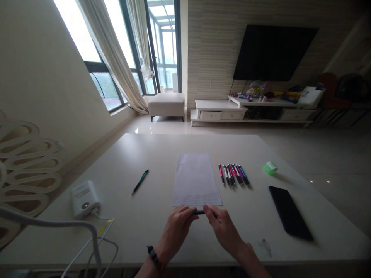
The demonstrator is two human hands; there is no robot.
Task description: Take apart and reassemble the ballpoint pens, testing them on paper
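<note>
Pinching a slim black pen (199, 212) crosswise between both hands, I hold it just short of the near edge of a white paper sheet (195, 179), whose lower strip carries lines of small handwriting. My left hand (176, 227) and my right hand (223, 227) come in from opposite sides, the fingers of each clamped on the barrel, so only its middle shows. Its ends are hidden, and I cannot tell what they look like. A light, even pinch from both sides suits this hold best: it keeps the barrel level, with my wrists low and clear of the paper. A dark beaded bracelet (153, 256) sits on my left wrist.

The pale matte desk (162, 144) carries everything else. Right of the sheet lies a tight fan of slim pink-and-blue click pens (234, 175), and left of it a single green-and-black pen (140, 182) lies at a slant. Toward the right edge are a small bright-green plastic block (270, 168) and a black rectangular smartphone (290, 213). Near the left edge sits a boxy white power adapter (85, 199), its white cable (92, 239) trailing over the near edge. Beyond the far edge, a glossy tile floor (319, 154) runs to a low white TV console (220, 112) beneath a black wall-mounted television (275, 52), and a cream upholstered ottoman (166, 106) stands by tall windows (164, 46).
</note>
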